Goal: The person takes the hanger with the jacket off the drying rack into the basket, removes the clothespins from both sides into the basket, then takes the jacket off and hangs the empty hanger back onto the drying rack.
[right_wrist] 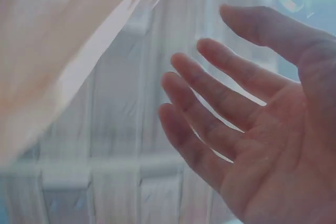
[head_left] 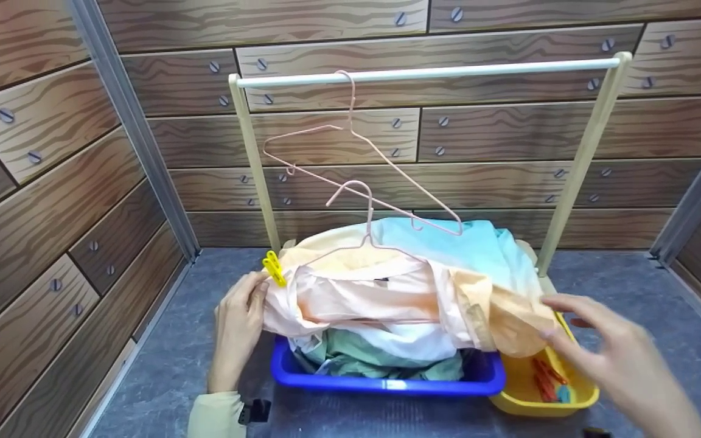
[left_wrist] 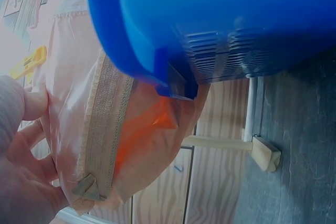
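A pale peach shirt point(head_left: 381, 298) lies spread over the blue basket, with a pink wire hanger point(head_left: 370, 225) in its neckline. A yellow clothespin point(head_left: 274, 268) is clipped at its left shoulder. Just below that clothespin, my left hand point(head_left: 238, 328) holds the shirt's left edge; the left wrist view shows thumb and fingers point(left_wrist: 34, 103) against the fabric. My right hand point(head_left: 618, 353) is beside the sleeve on the right. Its fingers point(right_wrist: 210, 85) are spread and loosely extended in the right wrist view, apart from the cloth.
The blue basket point(head_left: 387, 384) contains green and white cloth. A yellow tray point(head_left: 542, 409) with red and blue clothespins point(head_left: 548, 380) stands at right. Behind, a rack with a white rail point(head_left: 478, 70) carries another pink hanger point(head_left: 399, 173). Light-blue cloth point(head_left: 448, 243) lies beneath it.
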`<state>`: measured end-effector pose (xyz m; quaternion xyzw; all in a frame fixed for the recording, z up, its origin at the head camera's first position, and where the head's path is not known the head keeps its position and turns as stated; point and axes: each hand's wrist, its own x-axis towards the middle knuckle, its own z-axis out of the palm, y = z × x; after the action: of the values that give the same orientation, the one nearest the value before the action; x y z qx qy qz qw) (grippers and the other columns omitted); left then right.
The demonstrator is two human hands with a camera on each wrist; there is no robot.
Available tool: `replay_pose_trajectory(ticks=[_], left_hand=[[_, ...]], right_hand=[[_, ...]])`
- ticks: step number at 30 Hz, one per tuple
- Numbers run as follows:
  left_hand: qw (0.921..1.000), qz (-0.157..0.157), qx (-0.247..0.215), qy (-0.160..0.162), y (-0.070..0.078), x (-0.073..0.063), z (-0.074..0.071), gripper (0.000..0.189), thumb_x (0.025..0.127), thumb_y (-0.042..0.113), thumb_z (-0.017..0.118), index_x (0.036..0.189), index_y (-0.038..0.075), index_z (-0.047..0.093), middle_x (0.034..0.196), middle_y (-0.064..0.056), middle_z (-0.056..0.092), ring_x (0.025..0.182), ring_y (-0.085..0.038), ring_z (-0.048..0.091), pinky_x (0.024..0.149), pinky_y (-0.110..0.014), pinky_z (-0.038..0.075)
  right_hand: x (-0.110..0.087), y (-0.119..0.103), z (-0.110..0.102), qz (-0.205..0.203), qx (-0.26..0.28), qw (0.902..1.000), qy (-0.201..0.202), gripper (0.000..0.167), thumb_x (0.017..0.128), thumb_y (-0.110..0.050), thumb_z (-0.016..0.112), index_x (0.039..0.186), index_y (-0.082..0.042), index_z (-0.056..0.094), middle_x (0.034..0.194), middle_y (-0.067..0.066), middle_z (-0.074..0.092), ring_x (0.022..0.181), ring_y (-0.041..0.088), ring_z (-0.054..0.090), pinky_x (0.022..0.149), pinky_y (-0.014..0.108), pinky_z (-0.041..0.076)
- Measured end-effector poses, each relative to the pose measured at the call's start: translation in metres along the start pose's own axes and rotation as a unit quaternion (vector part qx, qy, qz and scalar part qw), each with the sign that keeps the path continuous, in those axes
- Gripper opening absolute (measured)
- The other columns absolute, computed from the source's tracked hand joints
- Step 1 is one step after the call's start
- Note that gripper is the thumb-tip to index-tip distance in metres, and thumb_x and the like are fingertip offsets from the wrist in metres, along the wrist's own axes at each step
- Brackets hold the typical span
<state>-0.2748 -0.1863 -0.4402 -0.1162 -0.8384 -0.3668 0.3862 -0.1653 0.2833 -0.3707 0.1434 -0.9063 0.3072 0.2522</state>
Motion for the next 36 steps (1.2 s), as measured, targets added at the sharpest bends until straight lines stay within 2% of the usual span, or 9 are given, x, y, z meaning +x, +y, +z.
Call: replay_pose_trajectory(ticks=[2,7,9,12,15,20,23,31,36], left_hand=[[1.0000,-0.001,0.000,-0.002,0.001,-0.001,0.000,0.012,0.097,0.013,0.063,0.105,0.010,0.071,0.100,-0.003,0.069,0.093,-0.023,0.065,0.077,-0.046,0.050],[1.0000,-0.001,-0.002,-0.004,0.003,0.000,0.000,0.011,0.097,0.014,0.063,0.104,0.010,0.071,0.096,-0.002,0.068,0.087,-0.020,0.063,0.075,-0.043,0.049],[1.0000,0.000,-0.002,-0.005,0.003,0.001,0.000,0.011,0.097,0.014,0.063,0.103,0.010,0.071,0.095,-0.001,0.068,0.085,-0.019,0.062,0.074,-0.042,0.048],[1.0000,-0.001,-0.001,-0.003,0.003,0.003,-0.001,0.011,0.097,0.015,0.062,0.103,0.010,0.071,0.094,-0.001,0.068,0.083,-0.019,0.061,0.072,-0.041,0.048],[1.0000,-0.004,0.002,-0.005,0.003,0.003,-0.001,0.010,0.098,0.016,0.062,0.102,0.012,0.070,0.090,0.000,0.065,0.078,-0.018,0.058,0.068,-0.040,0.047],[1.0000,0.001,0.009,-0.003,0.003,-0.001,0.003,0.009,0.097,0.016,0.062,0.100,0.013,0.070,0.086,0.002,0.062,0.074,-0.018,0.056,0.064,-0.041,0.046],[0.9999,0.009,0.009,0.005,0.003,-0.003,0.005,0.008,0.097,0.014,0.063,0.100,0.013,0.070,0.086,0.002,0.063,0.074,-0.018,0.057,0.064,-0.042,0.046],[0.9997,0.021,0.009,0.005,0.002,-0.003,0.006,0.009,0.096,0.014,0.063,0.102,0.012,0.070,0.078,0.004,0.056,0.066,-0.012,0.050,0.059,-0.037,0.043],[0.9997,0.022,0.009,0.001,0.001,-0.001,0.003,0.010,0.096,0.014,0.064,0.104,0.012,0.070,0.079,0.005,0.053,0.065,-0.010,0.048,0.058,-0.034,0.042]], right_hand=[[0.000,-0.022,0.008,-0.055,0.017,0.9982,0.013,0.044,0.084,-0.011,0.079,0.124,-0.024,0.067,0.121,-0.004,0.065,0.105,0.003,0.057,0.091,0.007,0.035],[0.011,-0.068,0.041,-0.182,0.051,0.9820,0.009,0.050,0.080,-0.010,0.082,0.126,-0.019,0.066,0.123,-0.005,0.065,0.113,0.015,0.059,0.100,0.016,0.036],[0.021,-0.086,0.055,-0.206,0.064,0.9763,-0.007,0.049,0.082,-0.015,0.080,0.128,-0.021,0.064,0.126,-0.008,0.063,0.116,0.016,0.058,0.104,0.022,0.035],[0.040,-0.110,0.076,-0.216,0.071,0.9723,-0.055,0.045,0.090,-0.028,0.073,0.133,-0.027,0.061,0.131,-0.013,0.059,0.122,0.011,0.054,0.108,0.033,0.035],[0.062,-0.129,0.096,-0.236,0.066,0.9649,-0.095,0.041,0.094,-0.035,0.067,0.133,-0.025,0.061,0.131,-0.010,0.060,0.123,0.012,0.052,0.107,0.041,0.036],[0.093,-0.152,0.119,-0.281,0.028,0.9490,-0.141,0.039,0.096,-0.030,0.065,0.131,-0.016,0.059,0.128,-0.003,0.060,0.122,0.013,0.052,0.103,0.034,0.040],[0.110,-0.163,0.130,-0.297,0.008,0.9422,-0.154,0.044,0.094,-0.025,0.066,0.135,-0.013,0.055,0.131,0.001,0.057,0.124,0.017,0.051,0.103,0.035,0.041],[0.146,-0.181,0.166,-0.296,-0.024,0.9345,-0.196,0.048,0.093,-0.020,0.066,0.137,-0.006,0.051,0.132,0.010,0.058,0.121,0.025,0.055,0.100,0.039,0.044],[0.159,-0.189,0.188,-0.271,-0.017,0.9363,-0.222,0.049,0.093,-0.020,0.067,0.136,-0.001,0.052,0.128,0.012,0.060,0.115,0.024,0.058,0.098,0.036,0.045]])
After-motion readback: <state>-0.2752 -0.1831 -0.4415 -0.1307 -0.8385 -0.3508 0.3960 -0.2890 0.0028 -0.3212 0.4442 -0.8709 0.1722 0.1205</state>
